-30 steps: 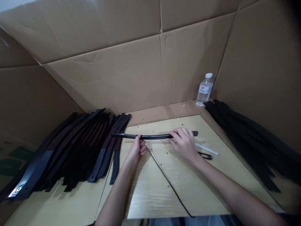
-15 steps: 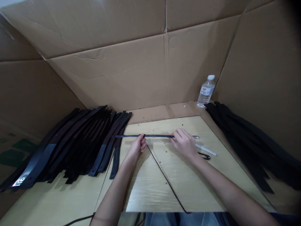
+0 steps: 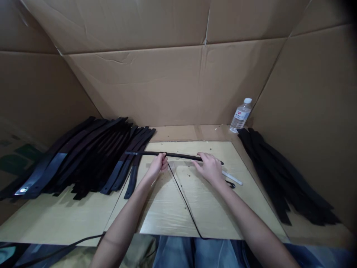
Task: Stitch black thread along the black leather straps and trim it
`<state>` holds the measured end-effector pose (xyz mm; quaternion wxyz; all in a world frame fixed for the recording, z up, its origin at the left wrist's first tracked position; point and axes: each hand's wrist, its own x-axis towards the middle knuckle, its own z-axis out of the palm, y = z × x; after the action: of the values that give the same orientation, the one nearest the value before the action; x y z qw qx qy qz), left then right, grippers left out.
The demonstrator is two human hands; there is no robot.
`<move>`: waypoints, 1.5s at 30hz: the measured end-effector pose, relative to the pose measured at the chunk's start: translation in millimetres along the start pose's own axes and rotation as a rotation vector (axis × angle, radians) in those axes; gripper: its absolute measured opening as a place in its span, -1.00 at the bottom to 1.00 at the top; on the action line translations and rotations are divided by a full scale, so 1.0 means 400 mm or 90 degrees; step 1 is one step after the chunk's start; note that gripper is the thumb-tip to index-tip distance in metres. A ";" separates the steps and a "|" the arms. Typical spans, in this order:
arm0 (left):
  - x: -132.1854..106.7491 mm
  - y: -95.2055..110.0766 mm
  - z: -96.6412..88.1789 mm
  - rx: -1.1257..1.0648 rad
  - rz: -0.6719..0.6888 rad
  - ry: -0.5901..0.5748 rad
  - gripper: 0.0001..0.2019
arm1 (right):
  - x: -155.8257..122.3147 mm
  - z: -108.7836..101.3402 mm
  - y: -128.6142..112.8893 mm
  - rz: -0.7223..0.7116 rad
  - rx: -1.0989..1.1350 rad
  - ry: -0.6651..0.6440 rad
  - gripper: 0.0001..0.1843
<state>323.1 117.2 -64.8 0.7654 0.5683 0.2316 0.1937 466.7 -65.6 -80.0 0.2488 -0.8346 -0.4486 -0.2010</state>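
A long thin black strap (image 3: 181,156) is held level just above the pale wooden board (image 3: 212,208), running left to right. My left hand (image 3: 157,166) is closed around it left of its middle. My right hand (image 3: 209,168) is closed on it further right, fingers curled over the top. The strap's left end reaches over the edge of the big pile of black straps (image 3: 83,156). Its right end pokes out past my right hand.
A second pile of black straps (image 3: 279,175) lies along the right cardboard wall. A water bottle (image 3: 240,115) stands in the back right corner. A white stick (image 3: 232,178) and a small black loop (image 3: 230,184) lie by my right wrist. Cardboard walls enclose three sides.
The strap has turned in my hands from edge-on to a slightly bowed line and shifted a little left. The head has tilted down, so the lap and the board's near edge show.
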 end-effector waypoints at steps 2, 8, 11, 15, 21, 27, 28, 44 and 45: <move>0.001 -0.001 -0.005 0.001 0.010 -0.008 -0.68 | 0.002 -0.003 -0.004 -0.010 0.022 0.014 -0.61; 0.003 -0.013 -0.015 0.029 0.014 -0.038 -0.59 | 0.004 -0.004 -0.009 -0.002 0.015 0.005 -0.68; 0.005 -0.018 -0.015 0.019 0.009 -0.037 -0.58 | 0.004 -0.003 -0.003 -0.001 0.038 0.019 -0.69; 0.007 -0.016 -0.016 -0.001 -0.016 -0.038 -0.55 | 0.001 -0.002 0.002 -0.004 0.092 0.030 -0.78; 0.008 -0.011 -0.016 -0.029 0.002 -0.018 -0.52 | -0.012 -0.001 -0.010 0.008 0.061 0.024 -0.85; -0.002 -0.003 0.004 -0.039 -0.008 -0.007 -0.48 | -0.014 0.000 -0.013 -0.046 0.021 0.022 -0.93; -0.004 -0.001 0.006 -0.042 -0.003 -0.008 -0.48 | -0.013 0.000 -0.013 -0.050 0.015 0.022 -0.92; 0.012 -0.001 -0.030 -0.088 0.054 0.005 -0.47 | 0.000 0.001 -0.005 -0.021 0.118 -0.104 -0.61; 0.011 0.001 -0.029 -0.090 0.053 0.009 -0.46 | 0.000 0.002 -0.005 -0.029 0.119 -0.085 -0.62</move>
<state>320.0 128.9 -67.8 0.7933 0.5206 0.1986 0.2454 465.2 -64.0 -80.2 0.2902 -0.8088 -0.5000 -0.1076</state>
